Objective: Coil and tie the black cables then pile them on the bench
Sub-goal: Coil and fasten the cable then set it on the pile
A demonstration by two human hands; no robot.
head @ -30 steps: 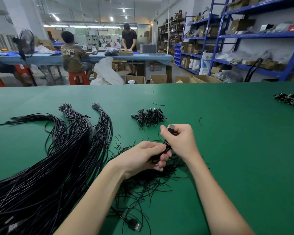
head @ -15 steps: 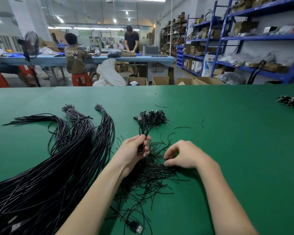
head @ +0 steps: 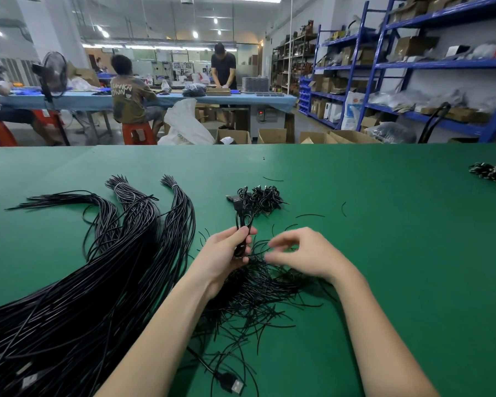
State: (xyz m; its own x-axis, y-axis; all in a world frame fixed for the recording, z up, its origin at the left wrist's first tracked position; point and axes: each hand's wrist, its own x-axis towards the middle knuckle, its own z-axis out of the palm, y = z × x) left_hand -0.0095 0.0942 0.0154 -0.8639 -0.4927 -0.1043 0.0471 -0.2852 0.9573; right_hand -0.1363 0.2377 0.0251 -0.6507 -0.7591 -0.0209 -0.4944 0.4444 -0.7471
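Black coiled cable [head: 242, 224] stands upright in the left hand [head: 226, 255], fingers curled round its lower end, above the green bench top [head: 384, 224]. Beside it, the right hand [head: 304, 255] hovers blurred over thin black ties [head: 258, 293], its curled fingers holding nothing visible. Behind lies a small pile of tied black cables [head: 259, 197].

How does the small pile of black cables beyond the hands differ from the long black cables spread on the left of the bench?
The small pile of coiled black cables is short, knotted bundles heaped compactly; the long black cables lie uncoiled, fanned along the green bench. The pile sits beyond the hands, the long cables left of the left hand. Both are black and rest on the bench.
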